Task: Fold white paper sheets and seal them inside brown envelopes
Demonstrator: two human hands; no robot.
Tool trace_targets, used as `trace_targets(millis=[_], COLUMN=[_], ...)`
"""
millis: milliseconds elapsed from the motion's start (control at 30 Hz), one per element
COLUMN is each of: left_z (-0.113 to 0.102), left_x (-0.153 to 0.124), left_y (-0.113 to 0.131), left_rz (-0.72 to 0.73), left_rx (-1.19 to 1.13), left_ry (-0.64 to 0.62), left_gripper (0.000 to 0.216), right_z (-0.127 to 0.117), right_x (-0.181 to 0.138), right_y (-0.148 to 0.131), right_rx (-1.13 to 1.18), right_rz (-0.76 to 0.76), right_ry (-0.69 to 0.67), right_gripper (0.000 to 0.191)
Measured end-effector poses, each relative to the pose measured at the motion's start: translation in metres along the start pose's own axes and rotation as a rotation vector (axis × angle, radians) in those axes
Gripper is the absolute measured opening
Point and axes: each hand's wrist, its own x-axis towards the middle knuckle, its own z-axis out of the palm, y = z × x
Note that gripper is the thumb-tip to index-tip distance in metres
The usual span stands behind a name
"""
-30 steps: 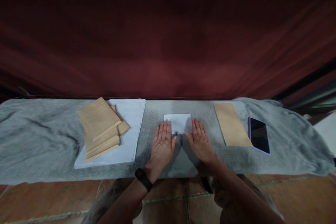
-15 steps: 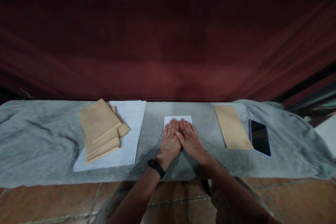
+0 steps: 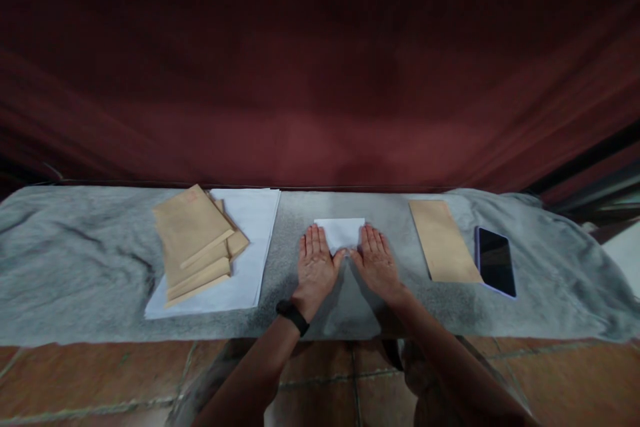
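A small folded white paper [image 3: 340, 232] lies in the middle of a grey cloth-covered table [image 3: 80, 260]. My left hand [image 3: 315, 268] lies flat on the paper's left part, fingers stretched out, a black band on the wrist. My right hand [image 3: 377, 263] lies flat on its right part, fingers stretched out. The thumbs almost meet below the paper's middle. Neither hand holds anything.
To the left, several brown envelopes [image 3: 193, 240] are stacked on white sheets [image 3: 250, 227]. To the right lie a single brown envelope [image 3: 443, 240] and a dark phone [image 3: 494, 260]. A dark red curtain [image 3: 320, 80] hangs behind the table. Tiled floor [image 3: 90, 373] shows below.
My hands first slid together over the middle of the paper, then spread apart again toward its left and right sides.
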Motion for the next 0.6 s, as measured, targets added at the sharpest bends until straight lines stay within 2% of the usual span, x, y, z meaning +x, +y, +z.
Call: trace_targets(millis=[200, 400, 500, 600], left_z=[-0.003, -0.009, -0.012, -0.015], left_x=[-0.004, -0.002, 0.000, 0.003], left_y=[0.003, 0.004, 0.004, 0.007], left_rz=[-0.063, -0.063, -0.017, 0.113], left_rx=[-0.001, -0.001, -0.023, -0.050], left_ry=[-0.001, -0.006, 0.000, -0.022], left_gripper=[0.083, 0.083, 0.078, 0.072], right_z=[0.000, -0.005, -0.012, -0.018], right_x=[-0.004, -0.004, 0.000, 0.007], right_y=[0.006, 0.008, 0.008, 0.005], right_rx=[-0.010, -0.024, -0.005, 0.078], right_rz=[0.011, 0.013, 0.014, -0.010], right_ry=[-0.010, -0.050, -0.085, -0.092], right_gripper=[0.073, 0.068, 0.064, 0.062])
